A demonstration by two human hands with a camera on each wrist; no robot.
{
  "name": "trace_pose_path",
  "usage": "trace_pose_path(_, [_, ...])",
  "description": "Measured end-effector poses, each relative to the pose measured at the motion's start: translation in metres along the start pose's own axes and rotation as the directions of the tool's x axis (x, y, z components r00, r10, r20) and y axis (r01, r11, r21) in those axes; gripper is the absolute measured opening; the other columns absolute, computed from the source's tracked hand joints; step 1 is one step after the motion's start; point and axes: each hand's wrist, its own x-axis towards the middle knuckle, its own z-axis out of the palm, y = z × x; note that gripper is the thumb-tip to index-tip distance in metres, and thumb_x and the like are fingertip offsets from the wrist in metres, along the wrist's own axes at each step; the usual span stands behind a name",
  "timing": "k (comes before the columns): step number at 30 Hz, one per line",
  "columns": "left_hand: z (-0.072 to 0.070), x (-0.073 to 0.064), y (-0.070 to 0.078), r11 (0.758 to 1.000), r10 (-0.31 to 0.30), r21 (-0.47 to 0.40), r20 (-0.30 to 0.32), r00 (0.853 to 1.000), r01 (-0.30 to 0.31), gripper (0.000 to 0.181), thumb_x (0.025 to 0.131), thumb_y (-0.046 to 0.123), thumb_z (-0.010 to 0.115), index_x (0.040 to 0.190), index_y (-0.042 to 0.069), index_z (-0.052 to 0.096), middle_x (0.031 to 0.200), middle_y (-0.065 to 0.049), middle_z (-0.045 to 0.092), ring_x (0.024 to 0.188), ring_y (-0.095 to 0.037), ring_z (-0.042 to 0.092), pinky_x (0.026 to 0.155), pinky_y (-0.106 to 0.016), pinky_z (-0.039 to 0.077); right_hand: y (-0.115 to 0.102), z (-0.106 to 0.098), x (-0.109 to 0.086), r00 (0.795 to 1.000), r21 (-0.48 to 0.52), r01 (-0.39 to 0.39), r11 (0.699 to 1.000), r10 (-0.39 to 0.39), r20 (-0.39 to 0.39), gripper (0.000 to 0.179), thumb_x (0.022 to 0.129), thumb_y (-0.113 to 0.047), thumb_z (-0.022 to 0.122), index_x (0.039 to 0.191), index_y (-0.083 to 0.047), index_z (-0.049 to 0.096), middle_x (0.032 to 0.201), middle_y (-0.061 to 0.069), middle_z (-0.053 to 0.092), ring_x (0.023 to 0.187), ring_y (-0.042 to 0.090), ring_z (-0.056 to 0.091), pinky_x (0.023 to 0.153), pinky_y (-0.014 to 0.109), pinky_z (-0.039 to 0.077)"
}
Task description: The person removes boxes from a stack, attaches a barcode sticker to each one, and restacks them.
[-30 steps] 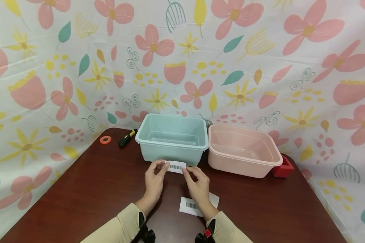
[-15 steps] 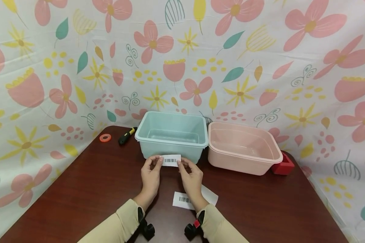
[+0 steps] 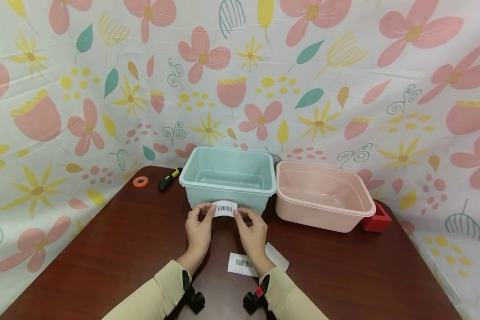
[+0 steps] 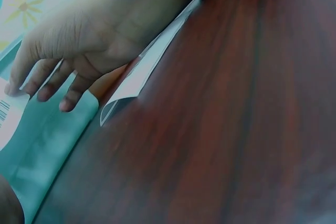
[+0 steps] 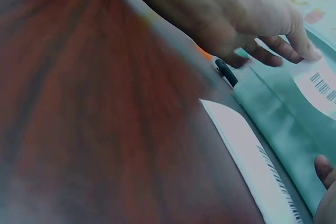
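barcode label and both hands over a table. the white label (image 3: 225, 209) is held up in front of the near wall of the blue tub (image 3: 201, 197); whether it touches that wall cannot be told. its long axis runs left to right, roughly along the tub's front, with the printed face towards the wearer and the bars upright; its middle bows upward slightly between the two ends. the left hand (image 3: 198, 231) pinches the left end and the right hand (image 3: 252, 233) pinches the right end, each with the thumb on the printed side. beneath the right wrist, a second barcode strip (image 3: 241, 264) lies on the dark red-brown table (image 3: 104, 249), its long axis running left to right and dipping slightly rightward; in the left wrist view its near end curls off the surface. a further white portion (image 3: 277, 258) shows on the other side of that wrist, angled back towards the tubs. to the right of the blue tub stands the pink tub (image 3: 315, 217), with a red box (image 3: 377, 221) just beside it. at the far left lie an orange ring (image 3: 135, 182) and a black-and-yellow tool (image 3: 168, 181), its yellow end pointing away.
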Motion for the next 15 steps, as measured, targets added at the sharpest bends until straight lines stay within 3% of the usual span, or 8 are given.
trace_pose_path(7, [0.0,0.004,-0.003,0.992,0.001,0.127,-0.033,0.999,0.003,0.019,0.087,0.036,0.08,0.091,0.018,0.074,0.089,0.003,0.069,0.089,-0.016,0.052,0.077,-0.034,0.042,0.007,0.003,0.006,0.998,-0.05,0.061,0.997,-0.062,-0.008,0.006,0.089,-0.017,0.078,0.089,-0.012,0.077,0.072,-0.004,0.056,0.065,0.012,0.051,0.057,0.023,0.041])
trace_pose_path(15, [0.005,0.012,-0.005,0.976,0.11,0.193,-0.038,0.993,-0.101,0.018,0.086,0.033,0.082,0.089,0.017,0.075,0.091,0.002,0.07,0.091,-0.025,0.054,0.086,-0.042,0.031,0.01,0.004,0.012,0.999,-0.08,0.034,0.996,-0.035,-0.017,0.01,0.09,-0.027,0.079,0.087,-0.017,0.077,0.062,-0.01,0.057,0.055,0.009,0.049,0.051,0.021,0.04])
